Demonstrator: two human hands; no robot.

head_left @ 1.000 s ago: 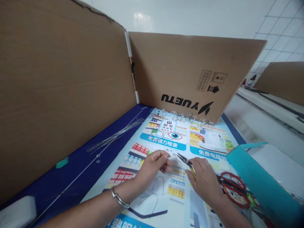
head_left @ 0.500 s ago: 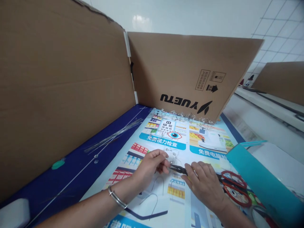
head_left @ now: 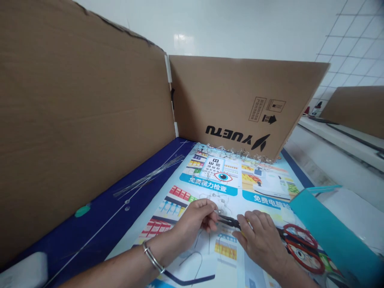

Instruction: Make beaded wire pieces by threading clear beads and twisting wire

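Observation:
My left hand [head_left: 200,219], with a silver bangle [head_left: 153,257] on its wrist, pinches a thin wire near the middle of the printed sheet. My right hand [head_left: 260,236] is wrapped round dark pliers [head_left: 229,221], whose jaws point left and meet my left fingertips. Whether the jaws are closed on the wire is too small to tell. Bent wire pieces [head_left: 196,262] lie on the sheet below my left hand. Small clear beads on wire [head_left: 216,198] lie just beyond the hands.
Red-handled scissors [head_left: 304,256] lie right of my right hand, beside a teal box [head_left: 333,228]. Straight wires [head_left: 150,176] rest on the blue cloth at left. Cardboard panels [head_left: 240,92] stand behind and left. A white object [head_left: 25,270] sits lower left.
The view has shifted slightly, so hands and table appear a little lower and to the right. My left hand still pinches the wire and my right hand still holds the pliers.

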